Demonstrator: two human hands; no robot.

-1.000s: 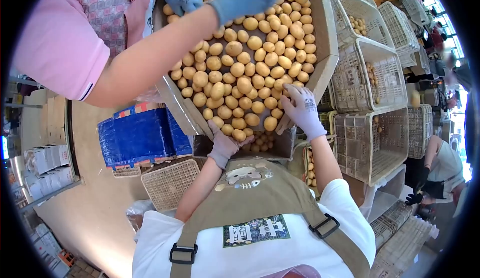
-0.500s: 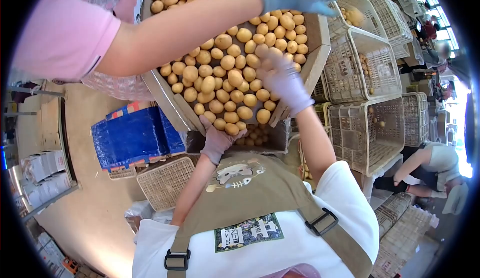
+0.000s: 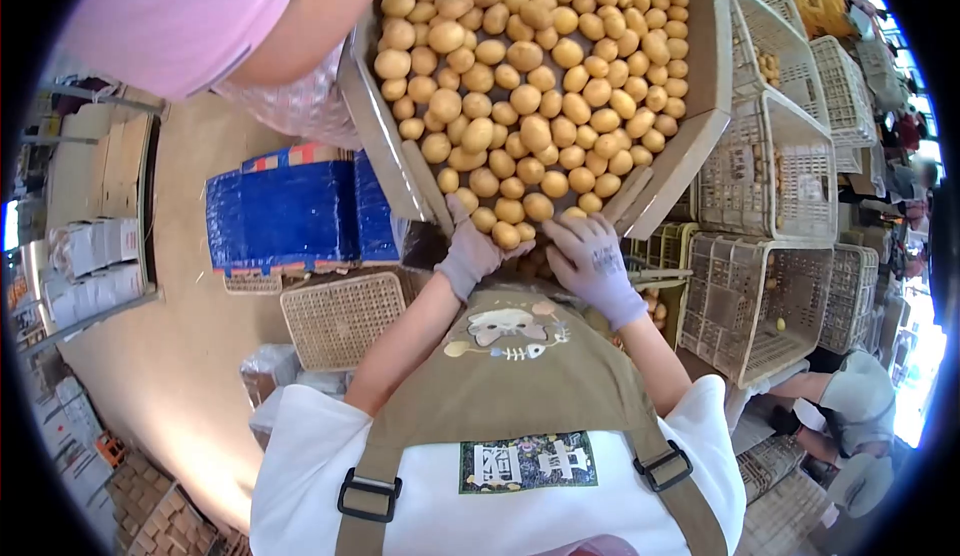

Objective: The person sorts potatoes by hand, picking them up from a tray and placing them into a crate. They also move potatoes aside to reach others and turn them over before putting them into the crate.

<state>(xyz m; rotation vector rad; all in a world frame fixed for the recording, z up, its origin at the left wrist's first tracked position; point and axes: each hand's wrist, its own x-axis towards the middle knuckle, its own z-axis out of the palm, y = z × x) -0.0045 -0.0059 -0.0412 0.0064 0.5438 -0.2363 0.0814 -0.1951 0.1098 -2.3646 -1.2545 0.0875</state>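
A wide sorting tray (image 3: 690, 156) full of round yellow potatoes (image 3: 540, 136) narrows to a mouth in front of my apron. My left hand (image 3: 474, 254), in a light glove, is cupped at the mouth's left side. Its thumb stands apart from the fingers, which reach beneath the lowest potatoes (image 3: 507, 236). At the right side of the mouth, my right hand (image 3: 592, 264), also gloved, has its fingers spread by the lowest potatoes and is not closed on any. The opening below the mouth is mostly hidden by my hands.
Another person's arm (image 3: 310, 31) in a pink sleeve reaches over the tray's far left. Plastic crates (image 3: 755, 306) stack along the right. A blue-covered box (image 3: 285, 216) and a crate (image 3: 342, 321) stand at left. Another person (image 3: 860, 401) bends at lower right.
My right hand has come down from over the potatoes to the tray's mouth. The co-worker's gloved hand has withdrawn upward out of view. The camera view has shifted.
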